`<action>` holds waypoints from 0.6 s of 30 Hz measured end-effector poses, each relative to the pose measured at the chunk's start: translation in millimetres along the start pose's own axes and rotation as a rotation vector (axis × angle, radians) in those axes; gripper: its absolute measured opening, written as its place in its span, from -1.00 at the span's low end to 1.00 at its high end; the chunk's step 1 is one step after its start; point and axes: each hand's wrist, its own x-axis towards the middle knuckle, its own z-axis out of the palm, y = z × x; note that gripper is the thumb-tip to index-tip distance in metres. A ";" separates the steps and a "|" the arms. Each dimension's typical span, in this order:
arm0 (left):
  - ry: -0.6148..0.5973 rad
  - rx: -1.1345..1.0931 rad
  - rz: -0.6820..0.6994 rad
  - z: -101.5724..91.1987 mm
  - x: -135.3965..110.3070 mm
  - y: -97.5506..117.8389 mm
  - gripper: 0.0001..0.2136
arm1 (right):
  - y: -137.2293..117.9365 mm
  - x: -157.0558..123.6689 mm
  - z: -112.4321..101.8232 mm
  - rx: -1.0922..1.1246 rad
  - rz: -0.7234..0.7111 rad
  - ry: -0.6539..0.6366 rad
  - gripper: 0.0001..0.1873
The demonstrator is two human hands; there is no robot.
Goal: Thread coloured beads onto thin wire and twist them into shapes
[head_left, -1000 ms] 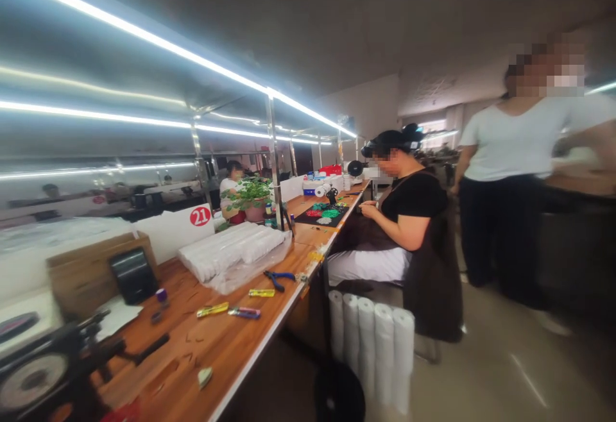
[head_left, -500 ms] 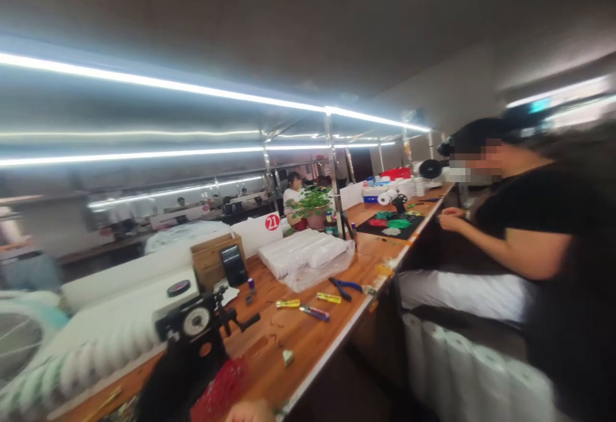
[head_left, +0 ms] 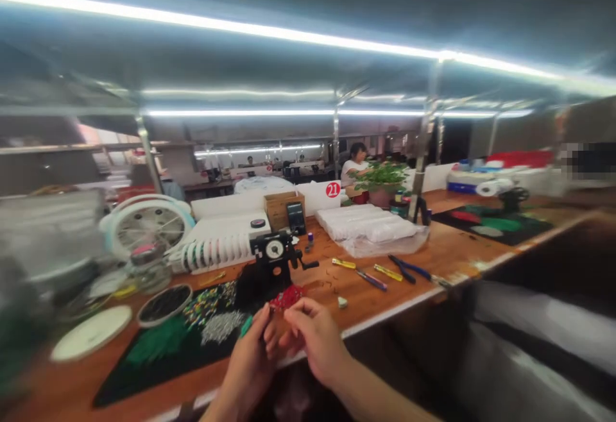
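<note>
My left hand (head_left: 250,361) and my right hand (head_left: 315,338) meet at the front edge of the wooden bench (head_left: 385,294), both with fingers pinched together. A small green piece (head_left: 246,326) shows at my left fingertips; what my right fingers pinch is too small to make out. Just beyond the hands lies a red beaded piece (head_left: 287,295), at the foot of a black hand-crank device (head_left: 274,254). To the left is a black mat (head_left: 144,371) with heaps of green, silver and mixed-colour beads.
A bowl of dark beads (head_left: 165,302), a white disc (head_left: 91,333) and a small fan (head_left: 147,224) stand at the left. Blue-handled pliers (head_left: 409,269), small yellow tools (head_left: 344,263) and a bag of white rolls (head_left: 370,229) lie to the right. A seated person's legs (head_left: 539,326) are at the right.
The view has swung left from the neighbouring seated person to the bench in front of me. Both my hands have come into view, pinched together above the bench edge.
</note>
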 end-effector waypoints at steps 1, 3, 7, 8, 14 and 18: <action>-0.011 -0.045 -0.003 3.2 -2.8 -1.4 -0.63 | 1.1 -2.4 -1.9 -0.059 -0.026 -0.014 -0.76; -0.026 -0.115 -0.039 7.7 -7.0 -2.7 -0.62 | 4.2 -6.3 -5.4 -0.172 -0.070 -0.043 -0.79; -0.002 -0.175 -0.058 9.8 -12.2 -3.0 -0.61 | 6.1 -14.0 -6.9 -0.287 -0.132 -0.073 -0.82; 0.004 -0.176 -0.054 9.4 -13.0 -3.1 -0.61 | 5.4 -15.7 -6.1 -0.309 -0.156 -0.070 -0.83; 0.005 -0.159 -0.032 7.0 -15.0 -2.7 -0.66 | 1.6 -18.9 -0.3 -0.364 -0.197 -0.050 -0.82; 0.024 -0.142 -0.008 9.0 -16.6 0.5 -0.73 | 1.8 -18.1 2.1 -0.345 -0.182 -0.040 -0.83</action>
